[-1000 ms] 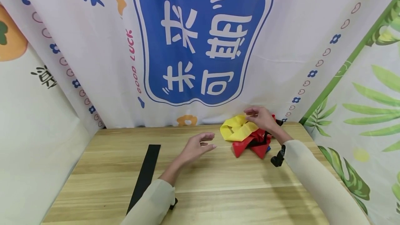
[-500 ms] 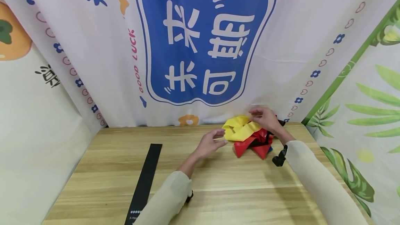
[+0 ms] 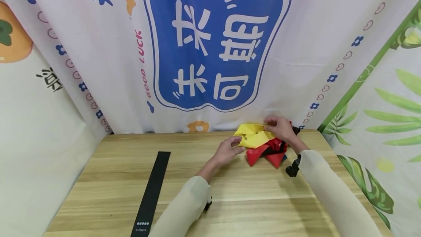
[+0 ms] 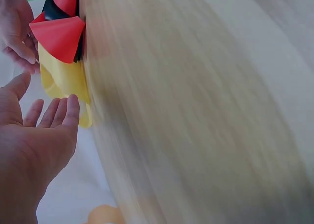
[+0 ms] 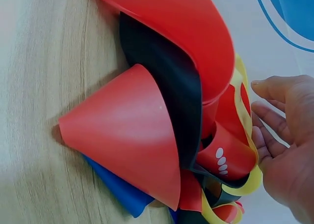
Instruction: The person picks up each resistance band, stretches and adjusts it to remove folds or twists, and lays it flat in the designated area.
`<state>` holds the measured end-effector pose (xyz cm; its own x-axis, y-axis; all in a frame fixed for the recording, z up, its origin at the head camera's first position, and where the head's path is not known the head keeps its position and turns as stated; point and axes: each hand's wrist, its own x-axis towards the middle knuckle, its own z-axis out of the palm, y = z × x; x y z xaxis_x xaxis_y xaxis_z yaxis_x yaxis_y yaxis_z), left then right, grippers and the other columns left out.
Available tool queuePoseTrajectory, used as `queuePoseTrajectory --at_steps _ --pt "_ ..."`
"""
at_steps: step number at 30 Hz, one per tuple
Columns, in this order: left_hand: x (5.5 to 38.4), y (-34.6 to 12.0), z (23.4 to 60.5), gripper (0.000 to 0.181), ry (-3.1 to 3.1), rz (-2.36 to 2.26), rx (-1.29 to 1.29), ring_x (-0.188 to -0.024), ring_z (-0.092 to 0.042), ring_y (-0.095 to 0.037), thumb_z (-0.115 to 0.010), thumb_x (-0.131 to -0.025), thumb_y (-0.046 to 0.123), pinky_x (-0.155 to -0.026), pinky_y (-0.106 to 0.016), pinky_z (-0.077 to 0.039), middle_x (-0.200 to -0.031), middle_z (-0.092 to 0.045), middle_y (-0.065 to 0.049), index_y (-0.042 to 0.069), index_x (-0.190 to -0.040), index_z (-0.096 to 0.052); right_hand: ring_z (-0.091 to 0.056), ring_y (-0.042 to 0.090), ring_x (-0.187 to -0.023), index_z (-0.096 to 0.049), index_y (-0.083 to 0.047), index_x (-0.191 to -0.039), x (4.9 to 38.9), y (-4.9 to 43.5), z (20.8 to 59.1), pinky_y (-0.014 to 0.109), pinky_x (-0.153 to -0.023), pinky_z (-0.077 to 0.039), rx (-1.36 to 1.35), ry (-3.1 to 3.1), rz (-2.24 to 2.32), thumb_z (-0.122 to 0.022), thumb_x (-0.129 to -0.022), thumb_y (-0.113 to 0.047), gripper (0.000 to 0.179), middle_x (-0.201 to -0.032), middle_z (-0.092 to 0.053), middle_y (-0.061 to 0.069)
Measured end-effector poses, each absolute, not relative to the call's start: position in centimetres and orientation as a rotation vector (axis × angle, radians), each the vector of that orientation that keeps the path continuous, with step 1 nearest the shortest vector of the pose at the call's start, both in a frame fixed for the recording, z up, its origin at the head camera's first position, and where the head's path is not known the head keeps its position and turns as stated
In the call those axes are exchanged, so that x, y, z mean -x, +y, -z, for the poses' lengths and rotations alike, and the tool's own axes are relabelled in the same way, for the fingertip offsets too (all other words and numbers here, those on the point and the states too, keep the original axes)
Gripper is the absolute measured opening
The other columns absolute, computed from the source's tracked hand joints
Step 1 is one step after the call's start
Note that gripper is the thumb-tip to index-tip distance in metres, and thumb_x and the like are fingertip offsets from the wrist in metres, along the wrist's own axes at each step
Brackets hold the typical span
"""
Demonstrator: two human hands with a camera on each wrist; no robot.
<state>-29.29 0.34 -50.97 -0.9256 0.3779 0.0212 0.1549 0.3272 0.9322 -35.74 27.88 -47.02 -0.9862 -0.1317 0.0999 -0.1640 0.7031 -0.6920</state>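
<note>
A yellow resistance band (image 3: pixel 254 139), loosely looped, lies on a heap with red (image 3: pixel 273 160), black and blue bands at the back right of the table. In the head view my left hand (image 3: pixel 227 151) is at the yellow band's left edge. Its fingers are extended and the thumb stands apart, as the left wrist view shows of that hand (image 4: pixel 37 140). Over the heap's far right side is my right hand (image 3: pixel 281 129), fingertips right at the yellow band. The right wrist view shows that hand (image 5: pixel 289 130) with thumb and fingers spread beside the bands, holding nothing visible.
A flat black band (image 3: pixel 151 189) marked X-Heavy lies lengthwise on the left of the wooden table (image 3: pixel 98 189). A printed white cloth (image 3: pixel 302 46) hangs along the table's back edge. Patterned cloths also flank both sides.
My left hand has moved right and slightly forward to the yellow band's edge. My right hand has lowered slightly onto the band's far right side. More of the flat black band shows.
</note>
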Motion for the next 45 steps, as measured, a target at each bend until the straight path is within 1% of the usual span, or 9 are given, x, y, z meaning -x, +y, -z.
queuePoseTrajectory --at_steps 6,10,18,26,32,35,40,42,45 --pt "29.5 1.2 51.2 0.053 2.397 -1.636 -0.479 -0.143 -0.053 -0.032 -0.070 -0.103 0.018 -0.116 -0.045 -0.046 -0.153 -0.058 -0.013 0.001 -0.151 -0.055 -0.069 0.036 -0.109 -0.073 0.002 -0.126 35.6 28.1 47.4 0.042 -0.088 -0.059 -0.257 -2.865 -1.145 -0.075 -0.098 -0.007 0.030 -0.124 -0.073 0.023" --pt "29.6 1.6 51.3 0.054 2.404 -1.621 -0.436 -0.147 -0.049 -0.032 -0.069 -0.103 0.018 -0.119 -0.047 -0.043 -0.155 -0.057 -0.011 0.004 -0.152 -0.054 -0.067 0.032 -0.102 -0.074 0.001 -0.125 35.7 28.3 47.8 0.035 -0.083 -0.057 -0.256 -2.887 -1.125 -0.075 -0.098 -0.008 0.029 -0.120 -0.074 0.021" --pt "29.6 1.9 51.5 0.050 2.383 -1.654 -0.431 -0.141 -0.055 -0.032 -0.072 -0.102 0.015 -0.117 -0.044 -0.045 -0.149 -0.061 -0.014 0.001 -0.148 -0.058 -0.067 0.032 -0.102 -0.075 0.000 -0.123 35.8 28.0 48.4 0.036 -0.085 -0.058 -0.281 -2.905 -1.119 -0.077 -0.097 -0.013 0.029 -0.120 -0.073 0.021" --pt "29.7 2.3 51.8 0.041 2.420 -1.649 -0.484 -0.126 -0.065 -0.029 -0.072 -0.101 0.011 -0.108 -0.035 -0.052 -0.135 -0.069 -0.014 0.000 -0.139 -0.064 -0.064 0.031 -0.098 -0.077 -0.001 -0.120 35.9 27.7 48.8 0.038 -0.085 -0.057 -0.252 -2.923 -1.109 -0.078 -0.097 -0.014 0.027 -0.117 -0.073 0.019" --pt "29.7 2.6 51.7 0.036 2.447 -1.618 -0.488 -0.114 -0.067 -0.021 -0.073 -0.101 0.014 -0.101 -0.032 -0.055 -0.124 -0.074 -0.008 0.004 -0.136 -0.068 -0.069 0.033 -0.100 -0.078 0.000 -0.117 36.0 27.1 49.0 0.044 -0.089 -0.059 -0.285 -2.920 -1.074 -0.075 -0.099 -0.013 0.022 -0.113 -0.076 0.018" --pt "29.7 2.6 51.6 0.034 2.431 -1.642 -0.481 -0.109 -0.067 -0.018 -0.073 -0.101 0.014 -0.095 -0.028 -0.057 -0.118 -0.075 -0.006 0.006 -0.134 -0.071 -0.071 0.032 -0.101 -0.078 0.000 -0.116 36.0 26.9 48.7 0.040 -0.087 -0.059 -0.277 -2.904 -1.074 -0.073 -0.100 -0.013 0.020 -0.110 -0.078 0.018" --pt "29.5 2.5 51.5 0.031 2.439 -1.674 -0.469 -0.102 -0.066 -0.015 -0.074 -0.100 0.013 -0.087 -0.024 -0.057 -0.108 -0.074 -0.004 0.007 -0.130 -0.073 -0.069 0.029 -0.094 -0.079 -0.001 -0.112 36.0 26.7 48.1 0.027 -0.073 -0.053 -0.262 -2.864 -1.107 -0.071 -0.101 -0.010 0.017 -0.105 -0.078 0.017" --pt "29.4 2.5 51.4 0.030 2.451 -1.672 -0.467 -0.100 -0.065 -0.013 -0.075 -0.100 0.014 -0.086 -0.022 -0.055 -0.106 -0.074 -0.002 0.007 -0.129 -0.074 -0.068 0.027 -0.092 -0.080 -0.002 -0.112 36.0 26.7 47.9 0.025 -0.070 -0.051 -0.256 -2.855 -1.115 -0.071 -0.101 -0.011 0.017 -0.105 -0.078 0.017" --pt "29.2 2.1 51.1 0.028 2.457 -1.684 -0.465 -0.097 -0.064 -0.012 -0.075 -0.100 0.013 -0.084 -0.021 -0.055 -0.104 -0.075 -0.001 0.006 -0.127 -0.075 -0.068 0.027 -0.092 -0.080 -0.002 -0.114 36.0 26.6 47.4 0.025 -0.069 -0.051 -0.240 -2.858 -1.124 -0.072 -0.102 -0.014 0.018 -0.105 -0.078 0.017"
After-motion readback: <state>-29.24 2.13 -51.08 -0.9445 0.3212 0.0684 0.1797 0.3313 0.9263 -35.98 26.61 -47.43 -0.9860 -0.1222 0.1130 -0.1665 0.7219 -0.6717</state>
